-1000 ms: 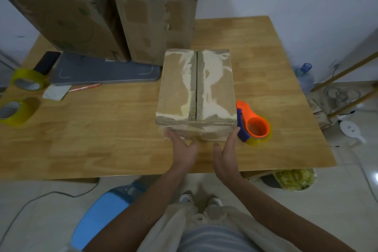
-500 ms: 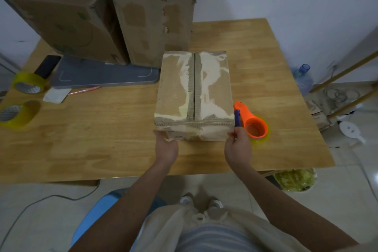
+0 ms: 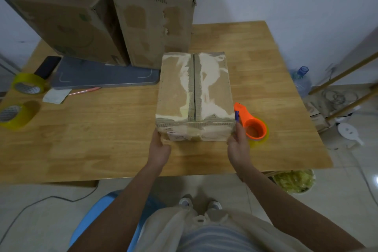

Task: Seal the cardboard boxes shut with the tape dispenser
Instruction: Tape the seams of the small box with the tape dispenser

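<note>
A small cardboard box (image 3: 178,96) with torn white patches and a closed centre seam lies mid-table. My left hand (image 3: 159,148) holds its near left bottom corner, thumb up along the left edge. At the near right corner, my right hand (image 3: 238,143) grips the box, fingers reaching up its right side. An orange tape dispenser (image 3: 252,125) with a blue blade part lies on the table just right of the box, touching neither hand that I can tell.
Two large cardboard boxes (image 3: 81,20) stand at the back left of the wooden table (image 3: 102,139). A grey board (image 3: 106,76), a phone (image 3: 48,66) and two yellow tape rolls (image 3: 28,84) lie at the left. A water bottle (image 3: 301,82) stands on the floor at right.
Both hands moved from the middle of the box's near face out to its near corners and took hold there. The box turned slightly, its seam now nearly straight.
</note>
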